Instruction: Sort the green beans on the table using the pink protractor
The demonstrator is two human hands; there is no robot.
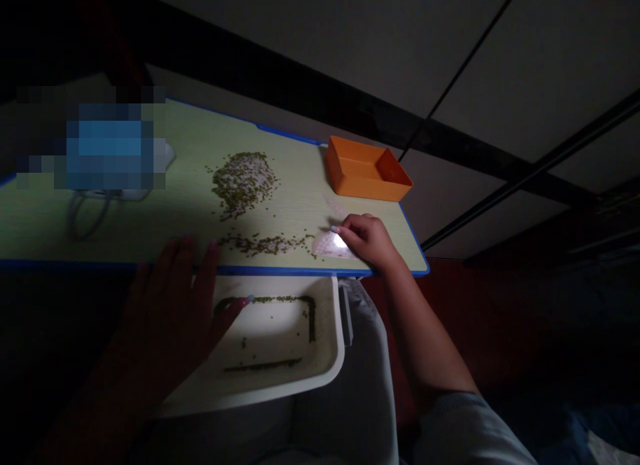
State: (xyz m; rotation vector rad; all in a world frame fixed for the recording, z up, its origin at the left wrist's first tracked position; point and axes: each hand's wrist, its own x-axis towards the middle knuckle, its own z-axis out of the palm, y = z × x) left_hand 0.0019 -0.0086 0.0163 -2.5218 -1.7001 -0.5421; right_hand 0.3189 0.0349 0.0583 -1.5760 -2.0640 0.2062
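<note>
Across the near table edge lies my left hand (175, 305), open, with its fingers apart over the tabletop and its thumb reaching over the white tub (327, 358) below. My right hand (367, 238) is closed, thumb against curled fingers, low over the right part of the table. Beneath it shows a glossy pale patch (327, 245), perhaps clear plastic; whether the fingers grip it is unclear. Between the hands runs a loose strip of small green beans (267, 244). Behind that strip sits a pile of green beans mixed with white grains (245, 178).
An orange open box (367, 168) stands at the table's back right corner. On the left are a white device with a cable (90, 215) and a blurred blue area (110, 145). The table (170, 205) has a blue rim. Green beans line the tub's floor edges.
</note>
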